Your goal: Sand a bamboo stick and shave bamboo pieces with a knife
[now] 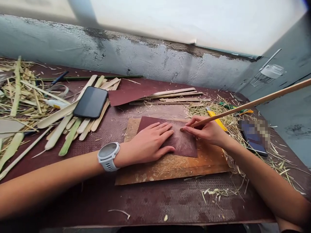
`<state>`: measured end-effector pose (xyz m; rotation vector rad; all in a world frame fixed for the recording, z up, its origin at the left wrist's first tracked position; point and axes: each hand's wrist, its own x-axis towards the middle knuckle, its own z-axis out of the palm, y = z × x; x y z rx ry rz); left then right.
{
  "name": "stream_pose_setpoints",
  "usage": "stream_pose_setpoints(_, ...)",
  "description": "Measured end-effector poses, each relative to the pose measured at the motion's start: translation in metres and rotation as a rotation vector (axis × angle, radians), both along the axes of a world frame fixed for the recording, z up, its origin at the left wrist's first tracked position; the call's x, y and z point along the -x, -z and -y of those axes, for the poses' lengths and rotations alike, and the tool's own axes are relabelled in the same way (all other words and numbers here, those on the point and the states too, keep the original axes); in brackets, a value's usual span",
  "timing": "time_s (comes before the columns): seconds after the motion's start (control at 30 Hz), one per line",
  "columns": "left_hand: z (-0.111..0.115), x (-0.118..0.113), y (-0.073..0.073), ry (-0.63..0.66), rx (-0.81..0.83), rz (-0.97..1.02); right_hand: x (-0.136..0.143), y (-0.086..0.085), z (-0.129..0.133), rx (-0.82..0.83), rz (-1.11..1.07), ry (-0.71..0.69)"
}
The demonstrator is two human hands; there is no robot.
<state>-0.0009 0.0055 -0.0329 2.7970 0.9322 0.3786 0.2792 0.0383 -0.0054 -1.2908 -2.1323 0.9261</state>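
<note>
My left hand (153,140) lies flat with fingers spread on a dark red sheet of sandpaper (187,145), and a white watch is on that wrist. Under the sandpaper is a worn wooden board (150,170). My right hand (206,131) pinches a long thin wooden stick (252,103) close to its lower end. That end touches the sandpaper, where pale dust shows, while the rest slants up past the right edge of the view. A yellow utility knife (217,119) lies in shavings just behind my right hand.
At left, a black phone (91,102) rests on flat wooden strips (60,131) beside piled shavings (26,94). Another sandpaper sheet (131,92) and more strips lie behind the board. A second phone (254,139) sits among shavings at right, near the wall (145,58).
</note>
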Motion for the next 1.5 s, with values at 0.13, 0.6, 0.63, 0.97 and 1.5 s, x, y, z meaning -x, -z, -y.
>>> stream_pose_setpoints(0.13,0.000,0.000,-0.001,0.001,-0.004,0.005,-0.002,-0.001,-0.005,-0.102,0.108,-0.051)
stream_pose_setpoints(0.6,0.000,0.001,0.001,-0.016,0.013,-0.008,-0.004,-0.011,0.004,-0.144,0.175,-0.171)
stream_pose_setpoints(0.63,-0.001,0.000,0.001,-0.017,0.015,-0.014,-0.004,-0.011,0.004,-0.148,0.188,-0.199)
stream_pose_setpoints(0.97,0.000,-0.001,0.001,-0.022,-0.001,-0.020,0.000,-0.010,0.009,-0.154,0.199,-0.212)
stream_pose_setpoints(1.5,0.012,-0.004,-0.004,-0.094,-0.102,-0.050,0.013,-0.011,0.019,-0.136,0.140,-0.146)
